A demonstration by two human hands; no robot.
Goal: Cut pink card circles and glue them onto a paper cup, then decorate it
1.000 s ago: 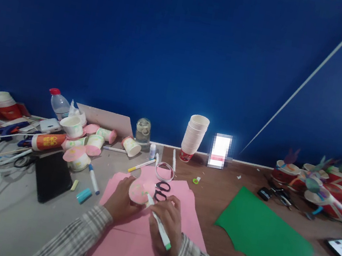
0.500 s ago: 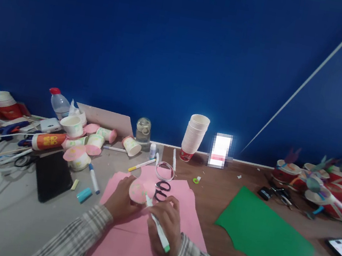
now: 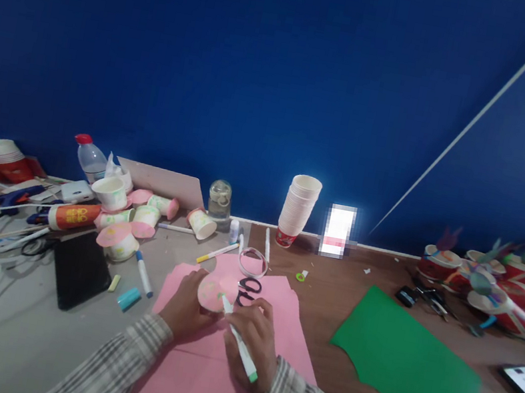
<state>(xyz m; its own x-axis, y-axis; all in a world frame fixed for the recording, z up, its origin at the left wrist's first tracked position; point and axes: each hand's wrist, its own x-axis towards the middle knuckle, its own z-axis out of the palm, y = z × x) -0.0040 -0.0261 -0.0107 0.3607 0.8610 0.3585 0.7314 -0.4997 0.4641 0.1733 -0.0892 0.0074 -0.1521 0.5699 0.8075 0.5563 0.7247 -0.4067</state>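
Note:
My left hand [image 3: 186, 308] is closed round the side of a pink paper disc [image 3: 212, 288] with faint green marks; what lies beneath the disc is hidden. Held in my right hand [image 3: 254, 344] is a white marker [image 3: 241, 350] with a green end, its tip touching the disc near the right side. Both hands are over pink paper sheets [image 3: 183, 386]. Black-handled scissors [image 3: 248, 290] lie just right of the disc, and behind them sits a roll of clear tape [image 3: 253, 263].
Decorated small cups [image 3: 118, 240], a black phone [image 3: 81, 269] and cables are at the left. A tall cup stack [image 3: 299, 206] stands at the back. Green paper [image 3: 409, 371] and red cups [image 3: 440, 263] lie to the right.
The marker tip has shifted slightly left and up on the disc, with my right hand moving along. My left hand keeps its hold.

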